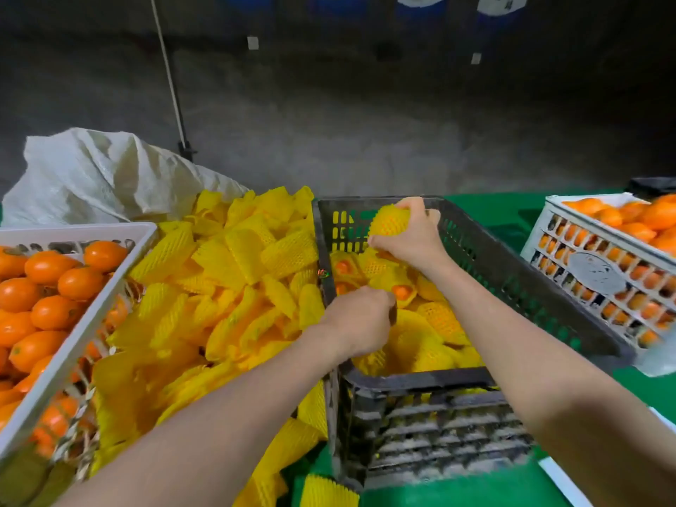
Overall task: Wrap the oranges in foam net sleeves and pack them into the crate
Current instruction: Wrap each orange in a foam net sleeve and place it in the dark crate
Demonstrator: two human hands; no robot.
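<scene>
Right hand (409, 234) curled round a sleeved orange (388, 222), up over the far end of the crate (413, 376), near the back rim. Left hand (360, 318) just inside the left wall, fingers bent down among packed fruit (431, 323); whether gripping anything, cannot tell, perhaps a wrapped one. Sleeves (219, 279) heaped against the crate's left wall. White crate (603, 272) close to the right rim's near corner, green surface (475, 204) showing in the wedge between.
</scene>
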